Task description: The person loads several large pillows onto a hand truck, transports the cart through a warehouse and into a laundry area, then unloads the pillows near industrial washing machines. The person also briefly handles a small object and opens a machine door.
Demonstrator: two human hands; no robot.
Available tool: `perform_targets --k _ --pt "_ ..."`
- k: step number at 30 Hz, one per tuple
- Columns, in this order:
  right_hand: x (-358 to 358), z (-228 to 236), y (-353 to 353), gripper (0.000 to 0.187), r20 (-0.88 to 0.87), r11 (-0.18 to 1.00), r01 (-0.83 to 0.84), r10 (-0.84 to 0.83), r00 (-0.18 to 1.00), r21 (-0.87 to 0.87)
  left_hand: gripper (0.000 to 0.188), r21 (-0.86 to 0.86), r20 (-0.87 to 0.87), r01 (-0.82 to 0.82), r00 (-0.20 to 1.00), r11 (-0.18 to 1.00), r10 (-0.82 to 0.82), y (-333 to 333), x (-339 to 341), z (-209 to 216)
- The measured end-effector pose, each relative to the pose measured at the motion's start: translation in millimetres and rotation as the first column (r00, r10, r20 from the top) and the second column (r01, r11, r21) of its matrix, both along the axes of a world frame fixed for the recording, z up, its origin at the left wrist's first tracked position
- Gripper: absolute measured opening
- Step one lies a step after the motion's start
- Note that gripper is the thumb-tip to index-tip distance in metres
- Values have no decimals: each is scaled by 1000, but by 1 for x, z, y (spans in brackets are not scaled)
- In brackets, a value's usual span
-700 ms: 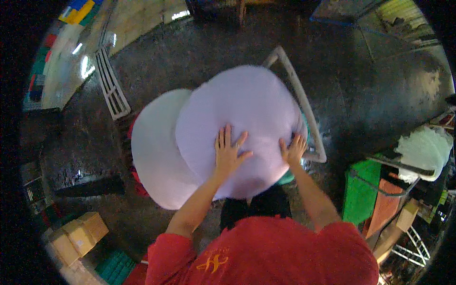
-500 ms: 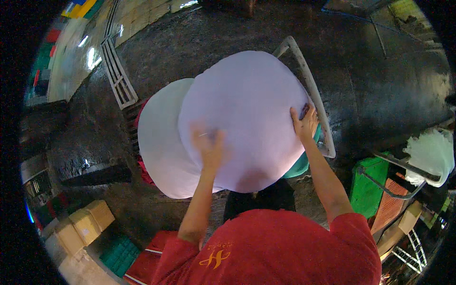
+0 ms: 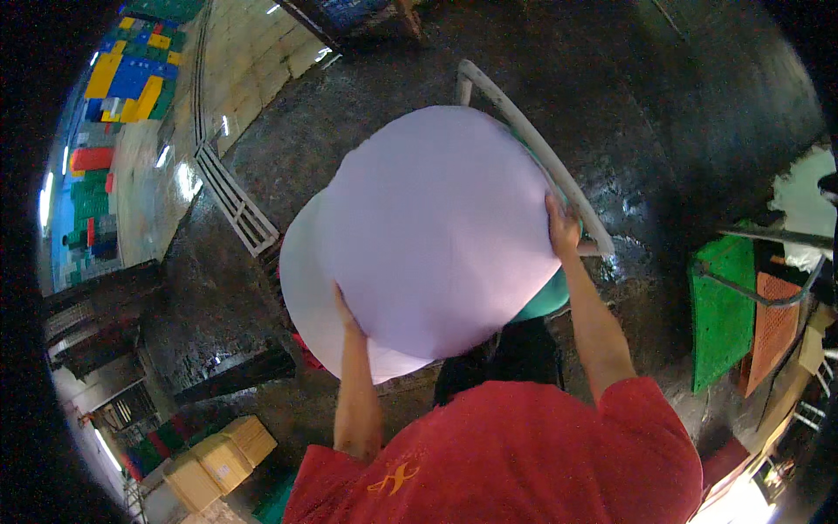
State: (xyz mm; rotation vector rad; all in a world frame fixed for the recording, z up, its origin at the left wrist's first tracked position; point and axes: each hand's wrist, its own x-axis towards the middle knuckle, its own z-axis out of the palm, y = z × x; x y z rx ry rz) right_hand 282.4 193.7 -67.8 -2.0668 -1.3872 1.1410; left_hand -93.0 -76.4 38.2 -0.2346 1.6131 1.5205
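A big, rounded, pale lilac sack, tightly filled (image 3: 436, 218), lies in front of my body. My left hand (image 3: 346, 313) presses against its near left side, most of its fingers hidden by the edge. Around its right edge my right hand (image 3: 566, 230) is curled, close to a pale metal bar frame (image 3: 541, 140). A whitish sack (image 3: 301, 271) pokes out from under the lilac one at the left. Something green and rounded (image 3: 550, 297) shows beneath it at the right, and a bit of red at the lower left.
Slatted drain grating (image 3: 231, 196) crosses the dark wet floor at the left. Cardboard boxes (image 3: 223, 463) stand at the lower left, coloured crates (image 3: 131, 79) at the far left. A green panel (image 3: 724, 306) and an orange perforated panel (image 3: 772, 323) stand at the right.
My left hand has moved from the sack's top down to its left side. My right hand has curled further around the right edge. The view has turned somewhat.
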Motion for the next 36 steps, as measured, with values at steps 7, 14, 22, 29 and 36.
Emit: perform_targets --k 7,14,22,29,36 --pt "40 14 -89 104 116 964 238 -224 968 -119 73 29 -13 259 966 965 -259 83 -15 -13" --pt "17 54 -56 70 113 951 -98 67 991 294 68 -675 -383 358 578 646 -721 60 -74 -10" --pt "-39 50 -80 80 360 847 -429 312 879 314 91 -790 -597 139 -393 597 -699 116 113 1" --pt "-28 -31 11 67 350 825 -485 380 856 290 99 -845 -514 25 -317 535 -797 207 160 -61" --pt "-31 -11 14 76 236 818 -575 555 798 19 97 -896 -395 -98 -272 434 -877 203 148 -60"
